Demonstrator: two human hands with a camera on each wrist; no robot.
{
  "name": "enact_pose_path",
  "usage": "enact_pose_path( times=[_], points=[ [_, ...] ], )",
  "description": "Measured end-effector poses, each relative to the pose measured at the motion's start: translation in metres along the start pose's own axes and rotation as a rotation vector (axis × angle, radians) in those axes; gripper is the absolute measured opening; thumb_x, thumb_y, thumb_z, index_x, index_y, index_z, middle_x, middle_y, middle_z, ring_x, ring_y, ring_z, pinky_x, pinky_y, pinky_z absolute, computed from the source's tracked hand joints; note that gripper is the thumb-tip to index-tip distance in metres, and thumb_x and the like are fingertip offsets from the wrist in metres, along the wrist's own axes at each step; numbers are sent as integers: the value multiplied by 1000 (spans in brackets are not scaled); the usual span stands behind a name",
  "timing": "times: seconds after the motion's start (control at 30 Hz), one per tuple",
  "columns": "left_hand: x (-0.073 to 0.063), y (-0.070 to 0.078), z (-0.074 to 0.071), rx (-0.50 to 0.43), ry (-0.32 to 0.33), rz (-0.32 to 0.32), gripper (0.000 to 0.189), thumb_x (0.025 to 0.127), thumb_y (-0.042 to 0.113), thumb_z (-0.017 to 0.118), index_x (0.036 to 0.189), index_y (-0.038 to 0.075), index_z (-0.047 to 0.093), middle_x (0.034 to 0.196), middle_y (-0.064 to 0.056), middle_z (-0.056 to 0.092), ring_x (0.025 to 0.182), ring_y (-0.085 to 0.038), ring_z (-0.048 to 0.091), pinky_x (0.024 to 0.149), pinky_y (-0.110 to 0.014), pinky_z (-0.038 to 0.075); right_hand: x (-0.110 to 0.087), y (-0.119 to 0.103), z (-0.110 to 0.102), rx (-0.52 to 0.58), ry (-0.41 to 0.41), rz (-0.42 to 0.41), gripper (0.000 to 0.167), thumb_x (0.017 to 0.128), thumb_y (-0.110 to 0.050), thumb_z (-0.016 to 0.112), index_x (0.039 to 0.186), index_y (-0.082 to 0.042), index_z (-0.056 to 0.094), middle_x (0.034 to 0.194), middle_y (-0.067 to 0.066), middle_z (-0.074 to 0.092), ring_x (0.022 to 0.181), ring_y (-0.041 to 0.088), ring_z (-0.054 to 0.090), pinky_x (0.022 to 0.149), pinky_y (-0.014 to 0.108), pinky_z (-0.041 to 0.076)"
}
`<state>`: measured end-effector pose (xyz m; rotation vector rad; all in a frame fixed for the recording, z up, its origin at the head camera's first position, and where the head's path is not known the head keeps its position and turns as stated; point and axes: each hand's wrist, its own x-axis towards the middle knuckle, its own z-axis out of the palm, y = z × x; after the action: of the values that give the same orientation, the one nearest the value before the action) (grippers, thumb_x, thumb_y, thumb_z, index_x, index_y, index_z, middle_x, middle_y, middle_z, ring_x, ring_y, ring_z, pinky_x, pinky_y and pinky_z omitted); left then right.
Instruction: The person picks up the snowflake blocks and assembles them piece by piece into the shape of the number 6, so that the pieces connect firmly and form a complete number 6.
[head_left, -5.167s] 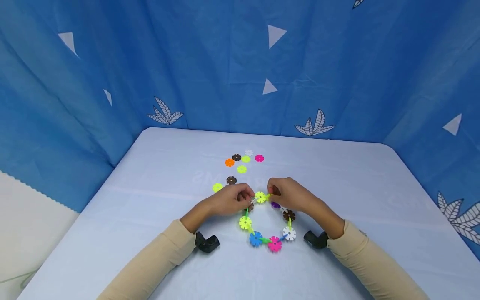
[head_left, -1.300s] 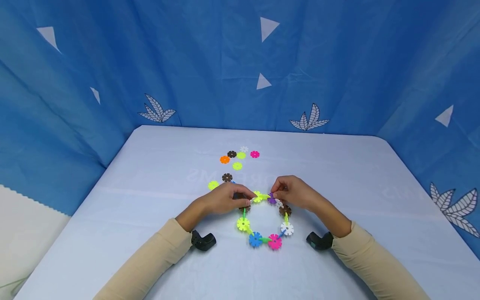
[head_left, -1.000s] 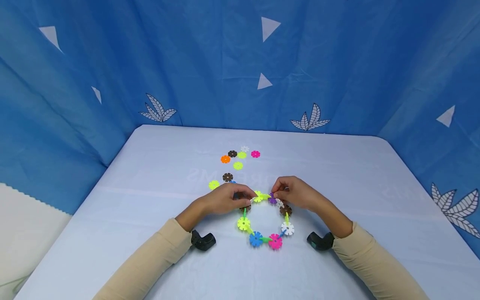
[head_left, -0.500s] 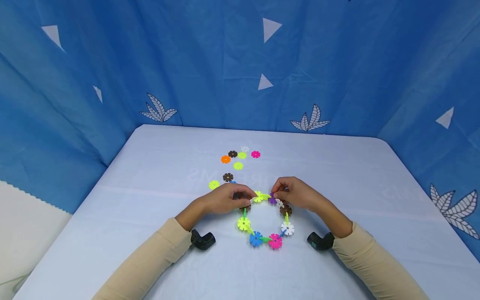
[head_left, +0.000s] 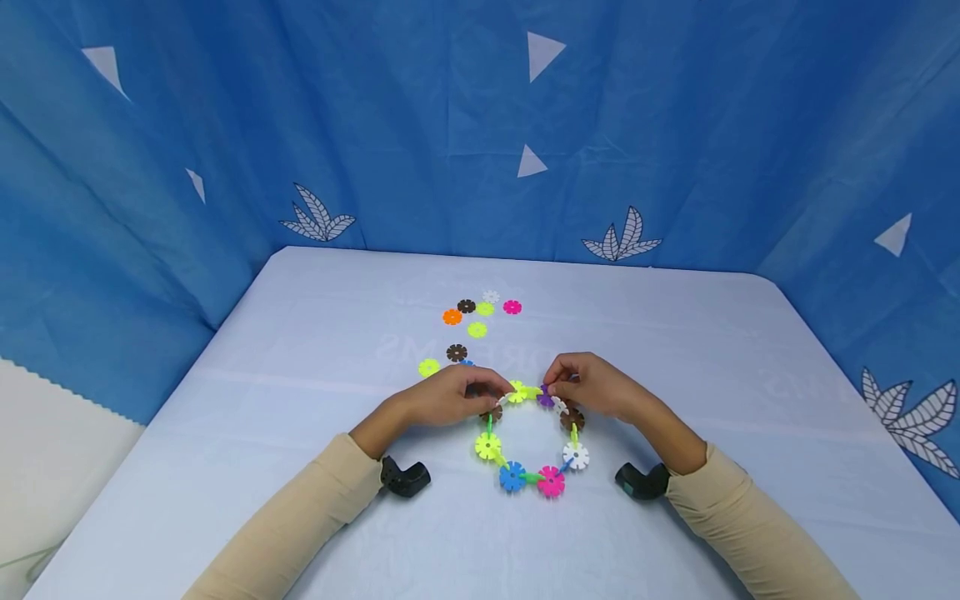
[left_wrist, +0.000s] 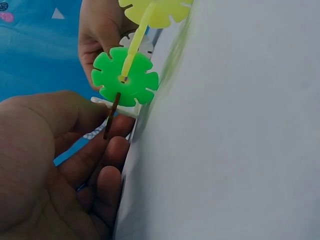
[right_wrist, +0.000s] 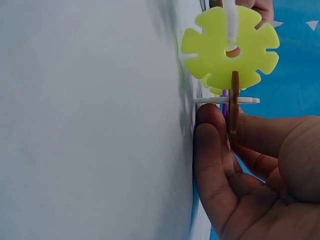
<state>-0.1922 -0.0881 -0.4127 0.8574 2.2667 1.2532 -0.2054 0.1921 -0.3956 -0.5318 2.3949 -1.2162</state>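
Notched plastic snowflake discs, slotted edge to edge, form a ring flat on the table. My left hand point(head_left: 442, 396) pinches a white disc point(left_wrist: 128, 111) at the ring's upper left, beside a brown disc point(head_left: 492, 414). At the upper right, my right hand point(head_left: 596, 389) pinches a purple disc point(head_left: 544, 397), partly covered by the fingers. A yellow-green disc point(head_left: 517, 392) lies between both hands. Lower in the ring are a blue disc point(head_left: 512, 477), a pink disc point(head_left: 551, 482) and a white disc point(head_left: 576, 456). A green disc point(left_wrist: 125, 77) stands upright in the left wrist view.
Loose discs lie beyond the hands, among them an orange disc point(head_left: 452, 317), a pink disc point(head_left: 512, 307) and a brown disc point(head_left: 457, 353). A blue one is partly hidden behind the left hand. A blue curtain point(head_left: 465, 125) hangs behind the white table point(head_left: 675, 333).
Since the oldest frame, my right hand has shifted from the yellow piece to the purple disc, which now meets that yellow piece. Over the last second both hands stay nearly still.
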Motion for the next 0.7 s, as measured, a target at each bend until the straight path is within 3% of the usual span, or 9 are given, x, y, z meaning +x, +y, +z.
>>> enact_pose_path(
  times=[0.33,0.5,0.7],
  points=[
    [2,2,-3,-64,2,6,27,103,5,56,129,6,61,107,0,67,94,-15,65,93,-33,50,1,-3,0,6,-20,-13,4,98,-3,66,101,-4,68,89,8,62,78,24,55,67,33,49],
    [5,5,-1,-36,80,-24,27,104,12,57,130,5,61,102,2,69,90,-14,65,89,-34,50,1,-5,1,8,-36,-29,4,98,-4,65,100,-3,68,88,8,62,76,23,55,67,33,48],
    [10,7,6,5,169,-54,16,101,10,61,114,6,69,90,2,68,80,-15,62,76,-31,52,6,-8,-2,-19,-103,-55,4,99,-6,65,102,-4,68,87,7,62,74,23,54,66,33,49]
  ],
)
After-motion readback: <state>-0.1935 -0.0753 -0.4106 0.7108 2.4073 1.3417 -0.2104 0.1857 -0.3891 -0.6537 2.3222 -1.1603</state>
